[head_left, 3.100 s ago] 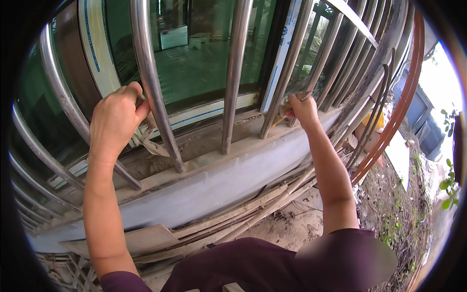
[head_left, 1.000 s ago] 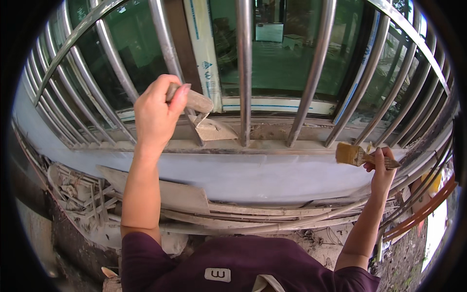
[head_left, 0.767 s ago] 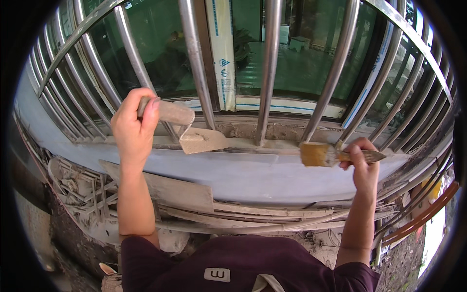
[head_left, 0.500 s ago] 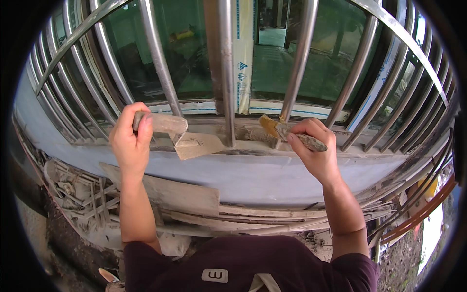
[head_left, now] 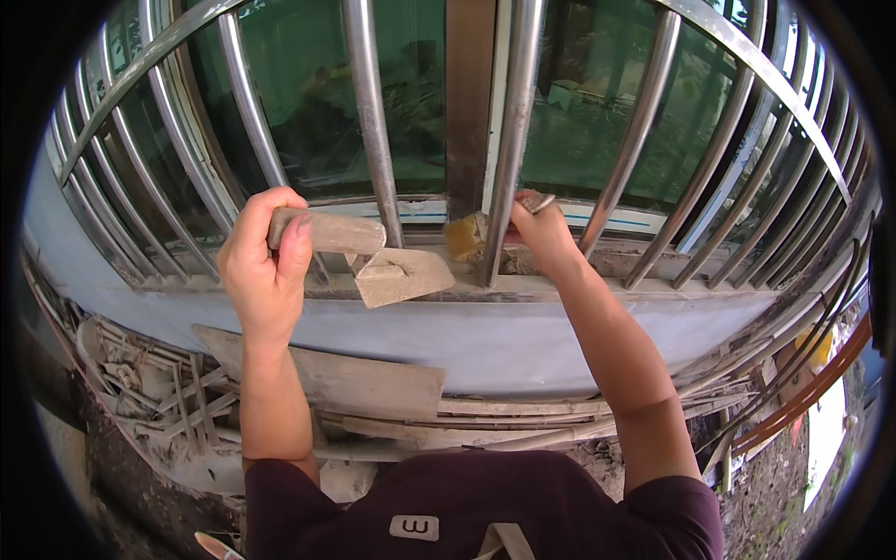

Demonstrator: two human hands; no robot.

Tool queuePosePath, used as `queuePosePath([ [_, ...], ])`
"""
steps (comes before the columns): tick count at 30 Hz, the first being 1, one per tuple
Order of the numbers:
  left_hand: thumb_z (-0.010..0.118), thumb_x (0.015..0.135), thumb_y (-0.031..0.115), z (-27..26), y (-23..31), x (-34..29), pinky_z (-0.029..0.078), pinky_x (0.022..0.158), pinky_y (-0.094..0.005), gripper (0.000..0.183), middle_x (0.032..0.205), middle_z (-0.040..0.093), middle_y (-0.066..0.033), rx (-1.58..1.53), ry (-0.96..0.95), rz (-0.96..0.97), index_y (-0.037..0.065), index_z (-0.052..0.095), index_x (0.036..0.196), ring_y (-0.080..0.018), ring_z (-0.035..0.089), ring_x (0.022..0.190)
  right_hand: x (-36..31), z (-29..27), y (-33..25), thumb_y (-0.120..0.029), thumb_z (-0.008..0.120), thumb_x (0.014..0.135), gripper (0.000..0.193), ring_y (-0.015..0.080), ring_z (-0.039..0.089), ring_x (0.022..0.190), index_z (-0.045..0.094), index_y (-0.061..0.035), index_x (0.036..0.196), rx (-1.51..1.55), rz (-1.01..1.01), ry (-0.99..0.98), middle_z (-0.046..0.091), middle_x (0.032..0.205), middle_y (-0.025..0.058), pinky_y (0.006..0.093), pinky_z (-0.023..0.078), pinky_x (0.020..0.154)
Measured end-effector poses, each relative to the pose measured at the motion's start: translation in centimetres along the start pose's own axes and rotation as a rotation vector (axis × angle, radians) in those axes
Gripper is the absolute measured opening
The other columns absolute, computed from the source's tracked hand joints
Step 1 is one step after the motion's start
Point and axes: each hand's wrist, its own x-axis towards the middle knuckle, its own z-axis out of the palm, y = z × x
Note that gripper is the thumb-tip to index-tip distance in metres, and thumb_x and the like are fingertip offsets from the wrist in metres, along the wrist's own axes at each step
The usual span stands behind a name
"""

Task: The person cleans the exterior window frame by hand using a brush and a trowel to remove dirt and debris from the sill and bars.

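Note:
My left hand (head_left: pixel 263 257) is closed around the thick wooden handle of a trowel (head_left: pixel 403 278). Its flat, dusty blade points right, just in front of the sill and the lower ends of the metal bars. Between two bars reaches my right hand (head_left: pixel 541 229), gripping a brush (head_left: pixel 467 238) with yellowish bristles. The bristles are behind a bar, low by the window frame, above the dusty sill (head_left: pixel 551 280). That bar hides part of the brush, and whether its bristles touch the sill I cannot tell.
Upright steel bars (head_left: pixel 375 121) and a curved crossbar (head_left: pixel 149 70) stand before the green-tinted window (head_left: pixel 392 121). Under the sill runs a pale wall (head_left: pixel 467 336). A board (head_left: pixel 373 378) leans below it, with scrap wood (head_left: pixel 168 392) at left and cables (head_left: pixel 793 373) at right.
My right hand has gone forward and left, taking the brush from in front of the bars to behind one. My left hand and the trowel have shifted slightly right in the picture.

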Motion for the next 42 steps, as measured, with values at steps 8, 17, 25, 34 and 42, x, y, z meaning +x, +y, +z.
queuePosePath([
  [8,0.054,0.077,0.012,-2.2,-1.7,-0.6,0.032,0.050,-0.0201,0.012,0.066,0.047,-0.0013,-0.004,0.034,0.057,0.002,0.053,0.084,-0.0077,0.040,0.054,5.1,3.5,4.7,-0.013,0.054,0.079,0.016,0.0185,0.060,0.063,0.054,0.0023,0.084,0.158,0.197,-0.062,0.058,0.075,0.0138,0.0259,0.052,0.053],
  [17,0.055,0.079,0.016,-3.1,-2.1,-0.7,0.032,0.051,-0.0190,0.016,0.067,0.048,-0.0013,-0.029,0.020,0.078,0.001,0.053,0.085,-0.0068,0.041,0.055,2.3,0.4,0.5,-0.020,0.055,0.073,0.023,0.0261,0.062,0.064,0.060,0.0018,0.073,-0.629,0.056,0.126,0.060,0.066,0.0201,0.0339,0.049,0.060],
  [25,0.056,0.079,0.020,-2.8,-2.1,-0.5,0.035,0.052,-0.0210,0.019,0.071,0.051,-0.0041,-0.063,-0.029,0.066,0.001,0.053,0.083,-0.0110,0.043,0.057,-0.2,-1.3,-2.2,-0.020,0.054,0.070,0.023,0.0334,0.059,0.064,0.059,0.0019,0.069,-0.984,-0.219,0.223,0.059,0.064,0.0192,0.0379,0.048,0.063],
  [34,0.056,0.079,0.021,-2.5,-2.3,-0.4,0.035,0.052,-0.0209,0.021,0.070,0.051,-0.0037,-0.078,-0.036,0.075,0.001,0.053,0.083,-0.0103,0.043,0.057,2.2,0.8,-0.6,-0.016,0.058,0.075,0.021,0.0159,0.057,0.049,0.056,0.0022,0.064,-0.297,0.026,0.124,0.056,0.057,0.0095,0.0279,0.047,0.045],
  [42,0.055,0.080,0.023,-2.3,-2.0,-0.4,0.035,0.053,-0.0213,0.023,0.070,0.051,-0.0038,-0.132,-0.037,0.090,0.000,0.053,0.083,-0.0102,0.044,0.058,5.2,-0.4,3.8,-0.012,0.060,0.072,0.019,0.0127,0.058,0.048,0.059,0.0062,0.067,-0.431,0.031,-0.141,0.058,0.058,0.0102,0.0261,0.050,0.046],
])
